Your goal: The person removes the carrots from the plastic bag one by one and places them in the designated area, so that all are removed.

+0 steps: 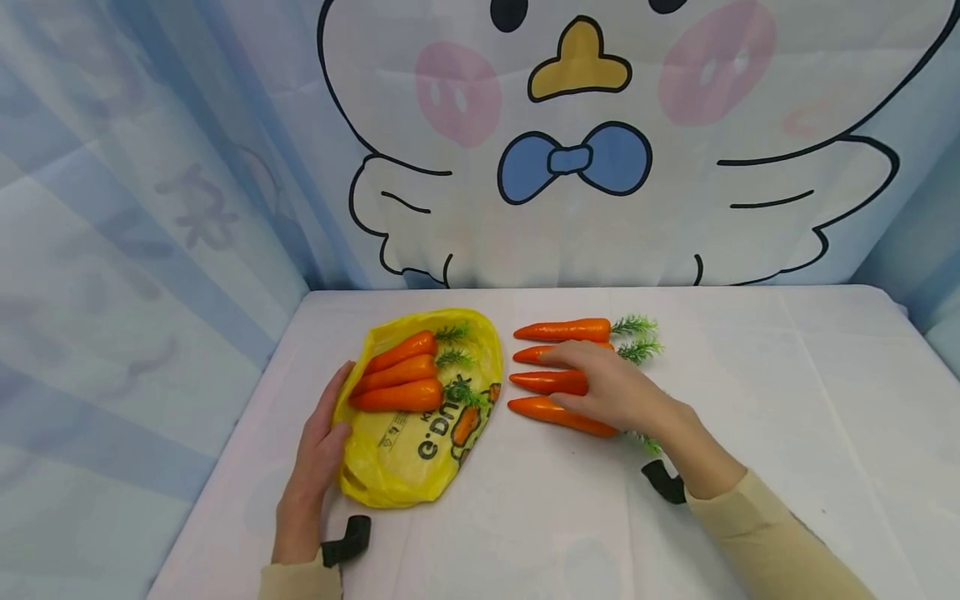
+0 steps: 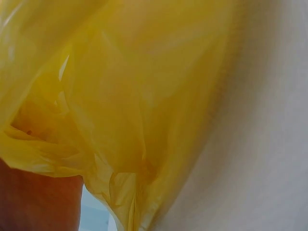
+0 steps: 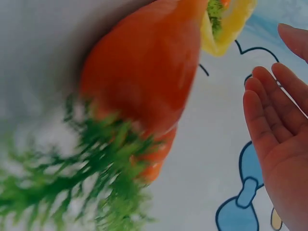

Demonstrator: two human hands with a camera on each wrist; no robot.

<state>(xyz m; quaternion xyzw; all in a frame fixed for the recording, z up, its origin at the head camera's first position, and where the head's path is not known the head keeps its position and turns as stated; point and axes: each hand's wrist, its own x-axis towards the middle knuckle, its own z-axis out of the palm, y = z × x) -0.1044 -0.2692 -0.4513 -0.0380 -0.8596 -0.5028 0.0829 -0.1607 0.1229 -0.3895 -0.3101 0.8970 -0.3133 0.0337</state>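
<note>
A yellow plastic bag [image 1: 378,475] lies on the table with its mouth spread wide. Three orange toy carrots [image 1: 397,395] with green tops rest in it. At the bag's left edge, my left hand [image 1: 318,454] touches the plastic with fairly straight fingers; up close, yellow film [image 2: 144,96] fills the left wrist view. Several more carrots [image 1: 562,331] lie in a column right of the bag. My right hand [image 1: 611,387] hovers over the middle ones, fingers extended and apart. In the right wrist view its palm [image 3: 288,163] faces a large carrot [image 3: 144,62], nothing gripped.
A white cloth covers the table [image 1: 525,533]. Behind it hangs a curtain with a cartoon face and a blue bow tie [image 1: 573,162]; another blue curtain [image 1: 150,250] closes off the left side. Black wrist mounts [image 1: 347,540] sit by both wrists.
</note>
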